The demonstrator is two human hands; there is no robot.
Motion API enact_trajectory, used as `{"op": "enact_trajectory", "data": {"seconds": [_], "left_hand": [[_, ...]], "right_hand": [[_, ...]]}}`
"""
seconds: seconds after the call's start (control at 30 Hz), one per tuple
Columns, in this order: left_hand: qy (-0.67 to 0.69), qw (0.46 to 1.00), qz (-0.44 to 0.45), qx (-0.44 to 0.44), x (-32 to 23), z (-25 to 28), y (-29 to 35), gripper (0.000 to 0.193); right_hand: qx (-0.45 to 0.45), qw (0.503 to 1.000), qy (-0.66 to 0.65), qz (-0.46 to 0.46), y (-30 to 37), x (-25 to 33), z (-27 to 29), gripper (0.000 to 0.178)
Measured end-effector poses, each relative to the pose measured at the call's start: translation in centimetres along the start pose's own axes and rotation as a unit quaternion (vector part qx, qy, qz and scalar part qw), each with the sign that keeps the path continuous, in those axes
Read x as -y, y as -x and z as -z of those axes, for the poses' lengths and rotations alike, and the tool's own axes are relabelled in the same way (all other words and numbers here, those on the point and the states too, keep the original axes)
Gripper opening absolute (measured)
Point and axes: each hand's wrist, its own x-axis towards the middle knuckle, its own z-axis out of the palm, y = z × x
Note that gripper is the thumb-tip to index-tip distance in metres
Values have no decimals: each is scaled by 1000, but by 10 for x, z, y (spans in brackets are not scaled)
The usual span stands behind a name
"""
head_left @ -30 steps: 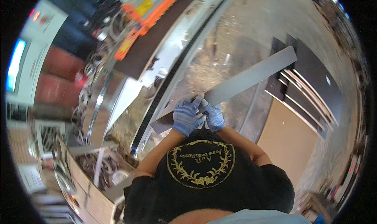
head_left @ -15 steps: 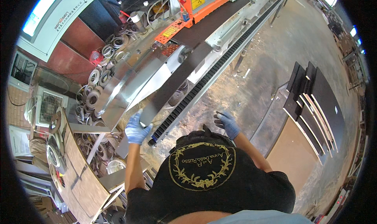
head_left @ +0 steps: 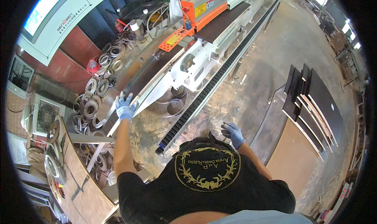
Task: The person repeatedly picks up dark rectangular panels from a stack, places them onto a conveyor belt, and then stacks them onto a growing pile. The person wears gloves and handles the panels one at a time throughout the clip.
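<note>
My left hand (head_left: 125, 108), in a blue and white glove, rests with spread fingers on the near end of a long dark board strip (head_left: 155, 70). The strip lies along the machine's metal side table, its pale edge toward me. Its far end reaches the orange perforated guard (head_left: 172, 40). My right hand (head_left: 234, 134), also gloved, hovers in front of my body to the right of the roller rail (head_left: 204, 94). Its fingers are apart, and it touches nothing. Another dark panel (head_left: 224, 26) sits farther along under the machine's orange and grey housing.
Coils of banding (head_left: 91, 106) are heaped at the left, beside a curved-looking wooden table (head_left: 84, 188). A grey-white cabinet with a screen (head_left: 68, 18) stands at upper left. To the right, dark boards (head_left: 328, 102) are stacked by a large brown panel (head_left: 292, 153).
The board strip has swung left, from over the roller rail side onto the metal side table. My left hand has moved up and left with it; my right hand has shifted slightly right and down.
</note>
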Motion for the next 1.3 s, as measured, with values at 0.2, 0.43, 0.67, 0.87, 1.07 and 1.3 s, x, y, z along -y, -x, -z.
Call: {"op": "enact_trajectory", "data": {"seconds": [0.2, 0.43, 0.67, 0.87, 1.07, 1.3], "left_hand": [[-15, 984, 166, 69, -48, 13, -50, 46], [3, 986, 151, 75, -57, 8, -62, 47], [-17, 989, 137, 47, -61, 8, -61, 45], [21, 988, 151, 38, -64, 5, -61, 43], [12, 989, 143, 28, -64, 4, -60, 44], [-3, 987, 149, 67, -62, 13, -62, 47]], "right_hand": [[-66, 997, 26, 9, 3, -17, 6, 33], [-152, 975, 161, 2, -38, -107, 77, 31], [-134, 875, 456, -97, -36, -173, 126, 45], [-127, 869, 459, -133, -52, -184, 131, 52], [-120, 887, 431, -115, -44, -173, 121, 50], [-125, 882, 439, -116, -54, -183, 127, 56]]}}
